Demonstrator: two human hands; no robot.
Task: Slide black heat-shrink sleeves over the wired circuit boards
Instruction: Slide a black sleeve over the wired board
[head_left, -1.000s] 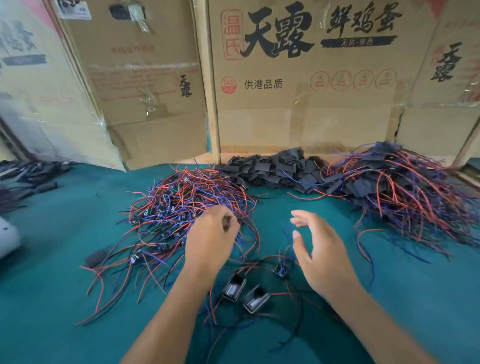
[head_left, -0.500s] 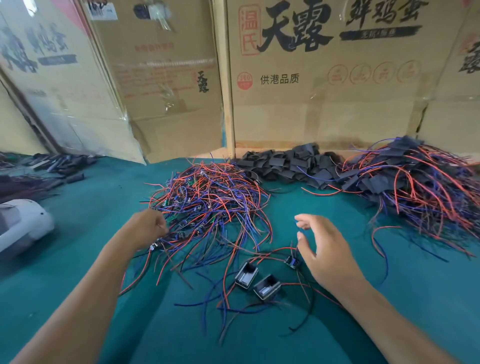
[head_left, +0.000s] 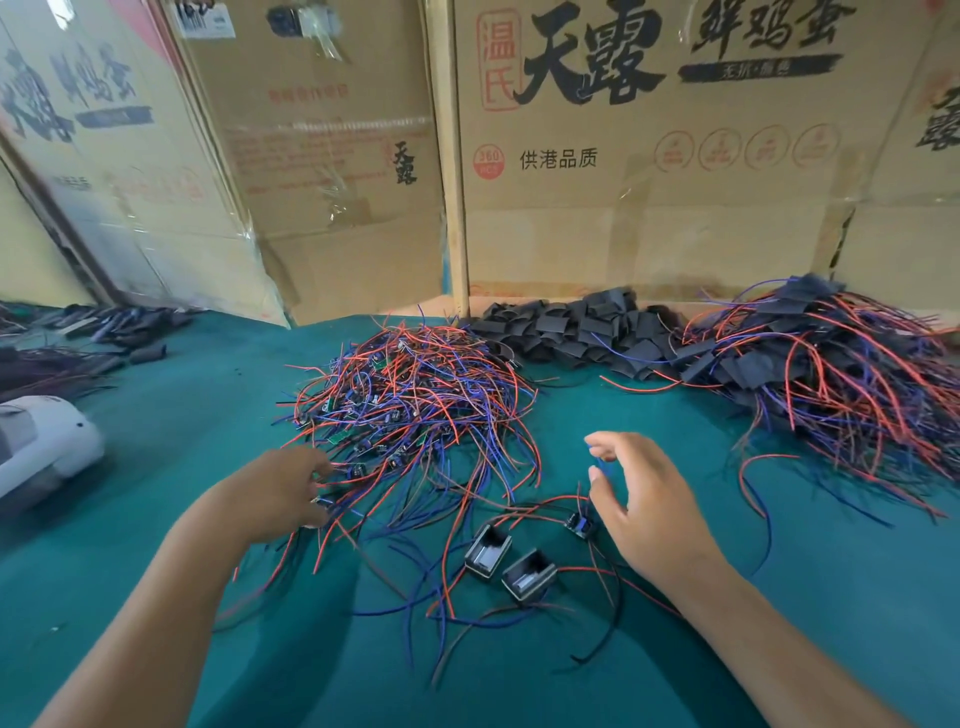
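Head view, left to right: on a green-covered table (head_left: 156, 467), the left hand (head_left: 280, 493) reaches into the near edge of a tangled heap of wired circuit boards (head_left: 410, 395) at the centre of the frame, its fingertips buried among red and blue leads; whether they pinch a wire or board cannot be told. Just right of it, at lower centre, two small black housings (head_left: 509, 564) and a loose board (head_left: 581, 524) lie among stray wires, the board just beside the right hand (head_left: 649, 509), which hovers with fingers loosely spread and holds nothing. Behind, at upper centre against the cardboard boxes (head_left: 649, 156), sits a stock of black heat-shrink sleeves (head_left: 582, 332), well apart from both hands. At far right, a second heap (head_left: 831, 364) of boards already wearing sleeves suggests a good share is done, yet the bare pile remains large.
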